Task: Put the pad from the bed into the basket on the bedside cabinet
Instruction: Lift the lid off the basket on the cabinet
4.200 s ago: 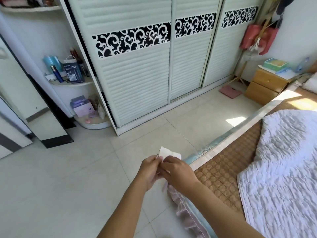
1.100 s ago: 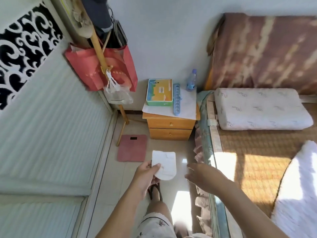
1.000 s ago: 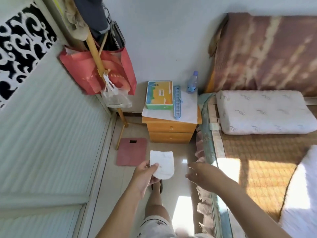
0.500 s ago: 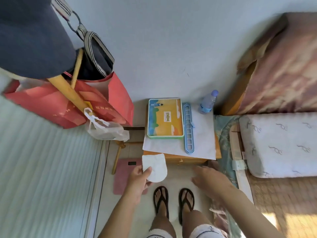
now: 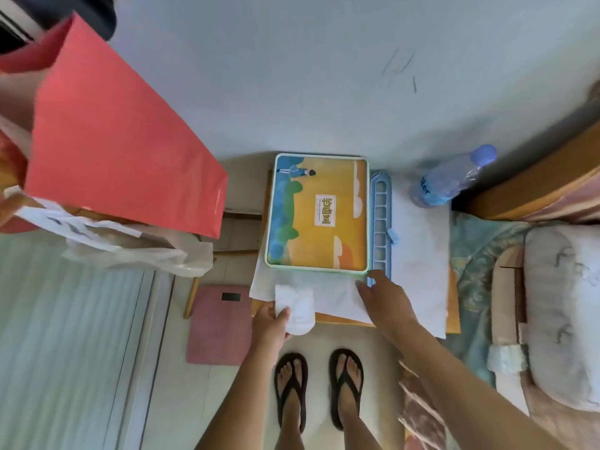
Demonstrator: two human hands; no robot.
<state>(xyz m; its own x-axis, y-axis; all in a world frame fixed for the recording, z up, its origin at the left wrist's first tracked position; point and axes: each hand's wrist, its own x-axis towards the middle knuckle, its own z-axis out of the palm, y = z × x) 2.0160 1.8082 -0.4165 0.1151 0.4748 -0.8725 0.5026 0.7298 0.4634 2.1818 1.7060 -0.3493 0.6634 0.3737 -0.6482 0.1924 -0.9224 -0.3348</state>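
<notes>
Presently, pad (image 5: pixel 297 307): over cabinet (image 5: pixel 453 315) front edge; seems light, soft, floppy.
Left hand (image 5: pixel 270 326): fingers clamped on pad's left edge.
Right hand (image 5: pixel 384 298): fingers apart, at basket (image 5: pixel 318 213) corner.
Hold: edge pinch suffices.

A home bedroom. At three o'clock a bed (image 5: pixel 480 254) with a pillow (image 5: pixel 561 313) meets the wall; beside it, at twelve, stands a wooden bedside cabinet (image 5: pixel 453 306) carrying a water bottle (image 5: pixel 451 180). A pink bathroom scale (image 5: pixel 217 326) lies on the tiled floor at nine o'clock, with bare feet in flip-flops (image 5: pixel 290 384) at six.
</notes>
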